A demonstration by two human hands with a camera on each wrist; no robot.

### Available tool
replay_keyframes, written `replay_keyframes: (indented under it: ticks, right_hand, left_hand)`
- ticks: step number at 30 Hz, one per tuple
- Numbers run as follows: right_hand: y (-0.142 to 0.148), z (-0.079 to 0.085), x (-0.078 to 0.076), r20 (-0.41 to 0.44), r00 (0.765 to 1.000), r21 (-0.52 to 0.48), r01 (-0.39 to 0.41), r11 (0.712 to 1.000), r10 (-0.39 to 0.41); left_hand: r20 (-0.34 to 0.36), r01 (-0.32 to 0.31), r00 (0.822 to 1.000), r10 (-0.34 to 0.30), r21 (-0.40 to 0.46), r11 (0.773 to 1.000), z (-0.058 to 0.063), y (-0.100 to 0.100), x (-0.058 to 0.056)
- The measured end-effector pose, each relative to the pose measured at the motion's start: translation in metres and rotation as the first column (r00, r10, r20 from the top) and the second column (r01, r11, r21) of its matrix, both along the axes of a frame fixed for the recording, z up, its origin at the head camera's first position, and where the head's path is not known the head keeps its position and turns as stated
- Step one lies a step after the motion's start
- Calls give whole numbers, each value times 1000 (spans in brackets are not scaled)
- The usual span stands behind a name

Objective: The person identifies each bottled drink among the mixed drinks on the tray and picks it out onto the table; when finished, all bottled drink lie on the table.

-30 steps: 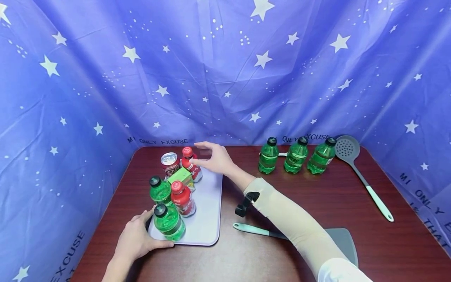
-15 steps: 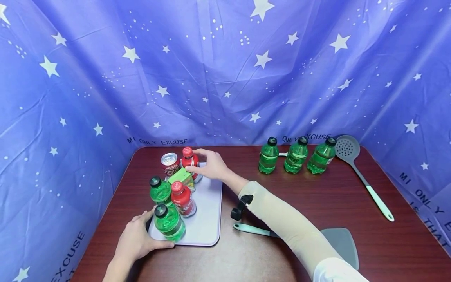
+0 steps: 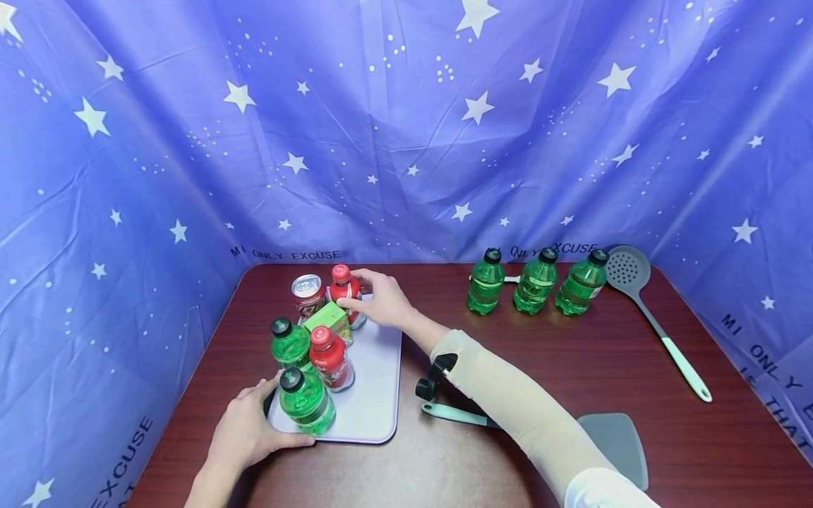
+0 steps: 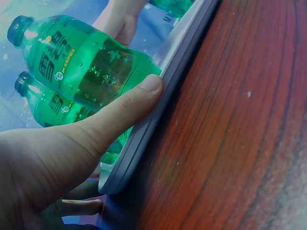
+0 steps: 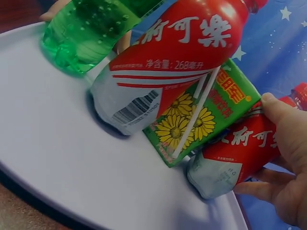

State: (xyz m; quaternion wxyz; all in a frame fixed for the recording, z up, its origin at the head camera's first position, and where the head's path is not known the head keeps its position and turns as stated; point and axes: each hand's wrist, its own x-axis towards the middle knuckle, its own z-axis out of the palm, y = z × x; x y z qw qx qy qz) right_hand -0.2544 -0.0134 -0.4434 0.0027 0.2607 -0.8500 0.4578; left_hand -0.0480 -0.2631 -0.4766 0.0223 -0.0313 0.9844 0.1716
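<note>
A white tray [image 3: 376, 384] on the left of the table bears drinks. My left hand [image 3: 244, 427] grips its near left corner, the thumb along the front rim [image 4: 132, 148] and the fingers round the left side. My right hand [image 3: 384, 303] holds the far red cola bottle [image 3: 344, 283] between thumb and fingers; the bottle stands upright at the tray's far end. Beside it are a green drink carton [image 3: 327, 319] and a dark red can [image 3: 309, 291]. Nearer stand another red cola bottle [image 3: 331, 361] and two green soda bottles [image 3: 308, 403], upright.
Three green soda bottles [image 3: 535, 283] stand in a row at the back right. A grey skimmer [image 3: 651, 310] with a mint handle lies right of them. A grey spatula [image 3: 612, 444] lies under the right forearm. Star-printed blue curtains [image 3: 406, 127] hang behind and at both sides.
My right hand has moved slightly left and down and closed round the far red cola bottle. The left hand stays on the tray corner.
</note>
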Motion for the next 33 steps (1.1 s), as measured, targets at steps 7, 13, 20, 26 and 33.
replay_keyframes:
  ticks: [7,13,20,26,33]
  right_hand:
    - [5,15,-1,-16,998,4,61,998,-60]
    - [22,37,0,-67,993,8,96,995,-95]
    - [60,65,7,-123,989,-9,87,996,-87]
    - [102,84,12,-188,979,24,80,996,-75]
    - [162,95,25,-271,956,78,136,988,-111]
  left_hand:
    - [0,1,1000,-1,3,1000,1,0,0]
    - [-5,1,1000,-1,7,1000,-1,-2,1]
    - [-5,1,1000,-1,11,1000,1,-3,1]
    - [-13,3,1000,-3,10,1000,2,-5,2]
    - [-19,11,1000,-10,19,1000,-1,-2,1]
